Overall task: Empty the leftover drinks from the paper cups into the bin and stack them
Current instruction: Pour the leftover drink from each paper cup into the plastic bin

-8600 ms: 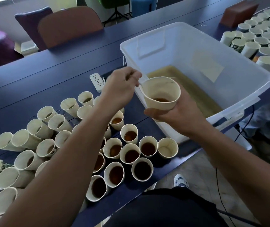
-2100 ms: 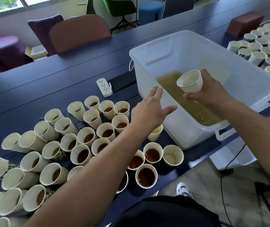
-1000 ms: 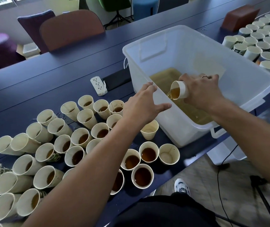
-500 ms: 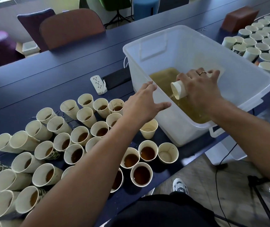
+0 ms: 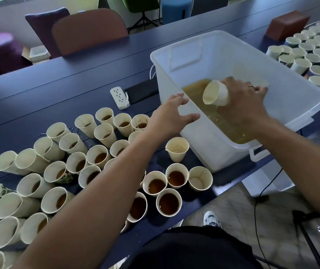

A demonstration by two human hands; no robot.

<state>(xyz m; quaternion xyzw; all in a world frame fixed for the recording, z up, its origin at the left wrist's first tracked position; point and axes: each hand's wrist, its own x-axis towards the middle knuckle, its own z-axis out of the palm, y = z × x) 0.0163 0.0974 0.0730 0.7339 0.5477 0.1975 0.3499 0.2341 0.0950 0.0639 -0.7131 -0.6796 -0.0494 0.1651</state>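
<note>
**Amber dregs gone as tipped cup drains into bin**

Amber liquid pools in the clear plastic storage bin [image 5: 300,90] as a person's right hand [image 5: 242,105] holds a cream paper cup [image 5: 216,93] on its side above it, mouth turned toward the camera. A second ago brown drink was still running from that cup; now its inside looks empty, so this pour appears finished and the cup is likely ready for stacking. The right grip is curled round the cup's base end. The left hand [image 5: 171,117] hovers with fingers spread and holding nothing, just beside the bin's near wall, much where it was a moment earlier. Below it a single emptied paper cup [image 5: 177,149] stands on the dark blue table [image 5: 58,88], a probable base for the stack. Dozens of cups of brown drink [image 5: 169,202] crowd the table nearer the camera, so most of the job remains
</note>
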